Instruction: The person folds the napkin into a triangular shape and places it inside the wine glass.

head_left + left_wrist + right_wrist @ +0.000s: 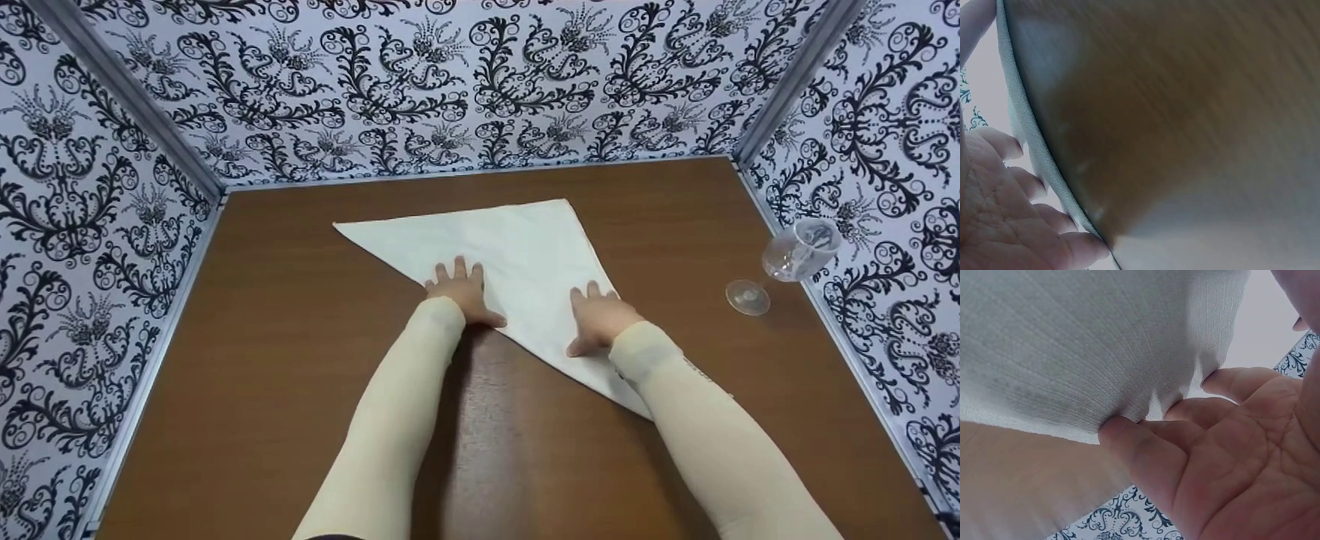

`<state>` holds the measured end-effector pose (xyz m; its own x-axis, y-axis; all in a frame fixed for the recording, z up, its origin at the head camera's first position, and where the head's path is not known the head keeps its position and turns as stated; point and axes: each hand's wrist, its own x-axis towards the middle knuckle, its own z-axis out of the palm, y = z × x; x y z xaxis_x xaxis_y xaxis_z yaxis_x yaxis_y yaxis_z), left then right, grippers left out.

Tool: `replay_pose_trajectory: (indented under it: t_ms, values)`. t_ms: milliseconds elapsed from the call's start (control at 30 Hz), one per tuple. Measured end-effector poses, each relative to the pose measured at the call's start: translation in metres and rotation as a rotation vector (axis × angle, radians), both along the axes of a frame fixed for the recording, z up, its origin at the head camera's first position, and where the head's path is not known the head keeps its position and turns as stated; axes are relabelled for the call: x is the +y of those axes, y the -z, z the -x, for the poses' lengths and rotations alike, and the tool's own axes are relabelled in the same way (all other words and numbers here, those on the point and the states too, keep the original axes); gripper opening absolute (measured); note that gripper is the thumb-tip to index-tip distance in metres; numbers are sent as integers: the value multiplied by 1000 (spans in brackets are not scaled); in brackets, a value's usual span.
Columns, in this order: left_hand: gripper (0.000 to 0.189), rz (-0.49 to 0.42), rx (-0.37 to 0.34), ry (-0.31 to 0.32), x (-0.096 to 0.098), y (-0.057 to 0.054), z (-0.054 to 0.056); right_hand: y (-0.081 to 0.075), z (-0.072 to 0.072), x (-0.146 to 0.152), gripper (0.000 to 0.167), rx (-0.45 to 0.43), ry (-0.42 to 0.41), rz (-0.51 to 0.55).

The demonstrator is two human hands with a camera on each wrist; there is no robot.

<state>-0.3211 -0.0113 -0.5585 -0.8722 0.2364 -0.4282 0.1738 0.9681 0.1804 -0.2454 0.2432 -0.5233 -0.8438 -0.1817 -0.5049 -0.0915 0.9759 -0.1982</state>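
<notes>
A white cloth napkin, folded into a triangle, lies flat on the brown table with its long folded edge toward me. My left hand rests on it near the middle of that edge, fingers spread, the thumb at the fold. On the right part of the napkin my right hand presses with spread fingers. In the left wrist view, the left fingertips meet the cloth's edge. The right wrist view shows the right fingertips pushing small creases into the fabric.
A clear wine glass stands at the right side of the table, near the wall. Patterned black-and-white panels enclose the table at the back, left and right, joined by grey corner strips.
</notes>
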Motion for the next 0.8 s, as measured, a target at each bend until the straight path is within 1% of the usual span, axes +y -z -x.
replay_pose_trajectory:
  t_ms: [167,333,433,533,600,667,700,767,800]
  values:
    - [127,17,-8,7,1,-5,2,-2,1,-1,112,-5,6,-7]
    - [125,2,-14,3,0,-13,2,-2,5,-3,113,-13,19,-2]
    - [124,-9,-15,-2,-3,-17,3,-2,7,-5,113,-13,20,4]
    - [124,10,-22,-7,-4,-15,5,-2,9,-7,114,-26,22,4]
    - [123,41,6,-10,-2,-14,4,-3,12,-7,114,-43,21,12]
    - [121,71,60,-6,5,-15,0,-4,15,-4,110,-51,3,16]
    - [120,70,92,-3,10,-16,-4,-4,17,-2,107,-46,-11,21]
    - [117,53,133,10,21,-19,-15,-5,20,5,99,0,-60,24]
    - [116,36,132,13,27,-20,-21,-6,22,9,96,24,-81,25]
